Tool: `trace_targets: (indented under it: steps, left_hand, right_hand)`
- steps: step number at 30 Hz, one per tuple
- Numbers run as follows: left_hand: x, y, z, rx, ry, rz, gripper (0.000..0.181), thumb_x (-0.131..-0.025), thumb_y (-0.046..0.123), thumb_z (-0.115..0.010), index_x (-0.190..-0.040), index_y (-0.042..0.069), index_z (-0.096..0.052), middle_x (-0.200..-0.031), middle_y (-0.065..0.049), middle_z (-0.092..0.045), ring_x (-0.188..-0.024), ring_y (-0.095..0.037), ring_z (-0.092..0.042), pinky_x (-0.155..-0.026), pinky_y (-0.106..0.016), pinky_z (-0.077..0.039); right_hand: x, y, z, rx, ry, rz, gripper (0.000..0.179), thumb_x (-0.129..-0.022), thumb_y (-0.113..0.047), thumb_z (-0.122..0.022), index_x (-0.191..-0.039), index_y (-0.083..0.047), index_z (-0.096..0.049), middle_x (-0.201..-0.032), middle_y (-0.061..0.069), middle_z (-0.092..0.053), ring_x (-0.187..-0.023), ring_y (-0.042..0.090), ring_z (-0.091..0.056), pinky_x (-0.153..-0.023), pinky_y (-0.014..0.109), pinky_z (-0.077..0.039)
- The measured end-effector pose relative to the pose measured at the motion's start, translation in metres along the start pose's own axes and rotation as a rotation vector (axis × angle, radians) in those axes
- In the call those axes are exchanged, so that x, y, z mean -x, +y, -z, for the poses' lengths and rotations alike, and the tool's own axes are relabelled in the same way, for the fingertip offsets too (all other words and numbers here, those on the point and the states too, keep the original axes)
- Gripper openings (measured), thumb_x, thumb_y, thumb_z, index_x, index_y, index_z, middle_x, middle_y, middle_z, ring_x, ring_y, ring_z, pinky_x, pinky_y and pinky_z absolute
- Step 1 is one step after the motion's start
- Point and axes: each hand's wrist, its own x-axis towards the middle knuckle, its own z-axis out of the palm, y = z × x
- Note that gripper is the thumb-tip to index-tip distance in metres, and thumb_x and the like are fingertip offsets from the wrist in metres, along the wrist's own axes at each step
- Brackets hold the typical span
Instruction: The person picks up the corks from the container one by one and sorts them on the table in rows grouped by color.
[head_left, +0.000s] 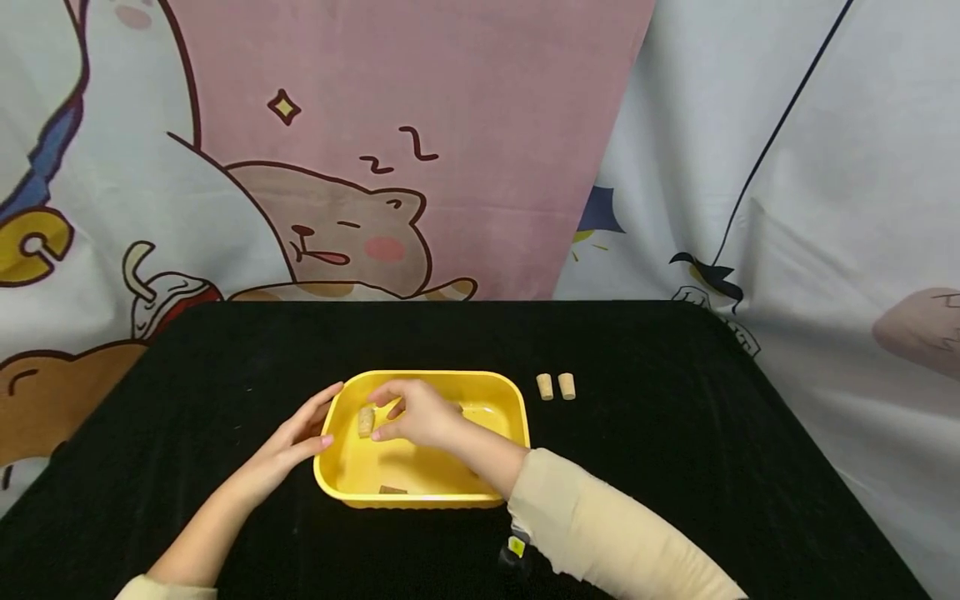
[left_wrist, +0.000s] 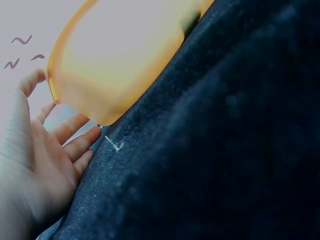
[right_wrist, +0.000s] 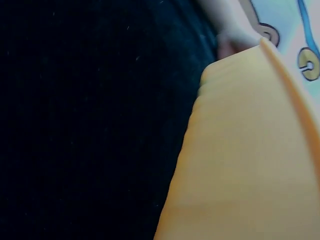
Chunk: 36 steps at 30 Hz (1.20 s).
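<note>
Yellow tub (head_left: 420, 501), under the right hand and touching the left. Left hand (head_left: 279, 454) steadies it at the end, fingers relaxed, spread, not clenched. Right hand (head_left: 422, 413) reaches inside, thumb and index bent about a cork (head_left: 365, 422); can't tell if pinched or merely touched. Two more corks, a nearer one (head_left: 545, 387) and a farther one (head_left: 567, 387), stand outside, right of that grip. Small brown piece (head_left: 393, 490) nearer the person than the grip, partly hidden by the rim. Step, my guess: handling one cork inside. Next move probably calls for a firm pinch or clean release, tub kept still.
</note>
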Motion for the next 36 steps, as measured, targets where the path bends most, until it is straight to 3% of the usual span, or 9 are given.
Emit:
trace_targets:
  steps: [5, 8, 14, 20, 23, 27, 30, 33, 36]
  left_hand:
    - [0.000, 0.000, 0.000, 0.010, -0.006, -0.010, 0.061, -0.099, 0.006, -0.041, -0.153, 0.007, -0.013, -0.146, -0.033, -0.028, -0.118, -0.023, -0.052, -0.087, -0.035, -0.049]
    - [0.001, -0.001, 0.000, 0.009, -0.002, -0.011, 0.060, -0.099, 0.006, -0.041, -0.153, 0.008, -0.014, -0.145, -0.033, -0.028, -0.117, -0.022, -0.053, -0.087, -0.035, -0.049]
    - [0.001, -0.001, 0.001, 0.006, -0.002, -0.017, 0.060, -0.099, 0.005, -0.040, -0.153, 0.007, -0.014, -0.144, -0.034, -0.030, -0.116, -0.024, -0.053, -0.086, -0.036, -0.050]
    - [0.000, 0.001, -0.001, 0.005, -0.002, -0.018, 0.060, -0.098, 0.006, -0.041, -0.152, 0.007, -0.014, -0.144, -0.034, -0.030, -0.116, -0.026, -0.052, -0.086, -0.036, -0.049]
    - [-0.001, 0.002, -0.001, 0.005, 0.002, -0.016, 0.060, -0.098, 0.005, -0.042, -0.152, 0.007, -0.015, -0.144, -0.033, -0.030, -0.116, -0.025, -0.052, -0.087, -0.035, -0.049]
    - [-0.001, 0.001, -0.001, 0.000, 0.003, -0.017, 0.060, -0.098, 0.005, -0.042, -0.152, 0.006, -0.015, -0.145, -0.033, -0.028, -0.118, -0.021, -0.051, -0.088, -0.034, -0.048]
    - [-0.001, 0.002, -0.001, -0.003, 0.003, -0.011, 0.060, -0.098, 0.006, -0.042, -0.152, 0.006, -0.015, -0.146, -0.033, -0.027, -0.119, -0.018, -0.050, -0.088, -0.033, -0.047]
    - [-0.001, 0.003, -0.001, -0.007, 0.005, -0.004, 0.060, -0.098, 0.006, -0.042, -0.152, 0.006, -0.015, -0.146, -0.033, -0.026, -0.120, -0.021, -0.049, -0.089, -0.032, -0.047]
    - [0.000, 0.004, -0.002, -0.016, 0.007, 0.002, 0.060, -0.098, 0.007, -0.042, -0.152, 0.006, -0.015, -0.146, -0.033, -0.026, -0.122, -0.033, -0.046, -0.089, -0.032, -0.046]
  right_hand:
    - [-0.006, 0.003, -0.005, 0.047, 0.016, -0.014, 0.040, -0.078, -0.020, -0.080, -0.115, -0.023, -0.067, -0.108, -0.012, -0.062, -0.089, 0.009, -0.059, -0.087, 0.038, -0.041]
    - [-0.010, 0.007, -0.008, 0.063, 0.024, -0.022, 0.042, -0.077, -0.020, -0.081, -0.116, -0.024, -0.067, -0.108, -0.013, -0.062, -0.084, 0.006, -0.058, -0.088, 0.040, -0.038]
    - [-0.014, 0.013, -0.014, 0.035, 0.024, -0.009, 0.043, -0.077, -0.018, -0.080, -0.118, -0.020, -0.066, -0.111, -0.009, -0.063, -0.076, 0.004, -0.057, -0.071, 0.023, -0.047]
    - [-0.015, 0.014, -0.019, 0.129, 0.029, 0.007, 0.045, -0.076, -0.019, -0.082, -0.118, -0.020, -0.066, -0.113, -0.008, -0.062, -0.073, 0.003, -0.055, -0.064, 0.018, -0.046]
    - [-0.015, 0.013, -0.020, 0.191, 0.041, -0.004, 0.045, -0.076, -0.023, -0.082, -0.118, -0.022, -0.066, -0.114, -0.009, -0.062, -0.078, 0.003, -0.056, -0.070, 0.020, -0.047]
    - [-0.016, 0.012, -0.021, 0.269, 0.063, -0.028, 0.044, -0.076, -0.030, -0.081, -0.117, -0.027, -0.065, -0.114, -0.012, -0.062, -0.095, 0.005, -0.057, -0.092, 0.036, -0.042]
    - [-0.017, 0.012, -0.022, 0.301, 0.068, -0.029, 0.044, -0.075, -0.031, -0.081, -0.116, -0.028, -0.065, -0.113, -0.014, -0.063, -0.103, 0.006, -0.056, -0.098, 0.040, -0.038]
    - [-0.017, 0.013, -0.023, 0.324, 0.072, -0.015, 0.043, -0.075, -0.031, -0.081, -0.115, -0.027, -0.065, -0.112, -0.014, -0.063, -0.104, 0.005, -0.056, -0.097, 0.035, -0.040]
    - [-0.018, 0.014, -0.025, 0.349, 0.082, -0.004, 0.042, -0.076, -0.031, -0.081, -0.114, -0.027, -0.066, -0.109, -0.014, -0.062, -0.101, 0.004, -0.056, -0.091, 0.028, -0.043]
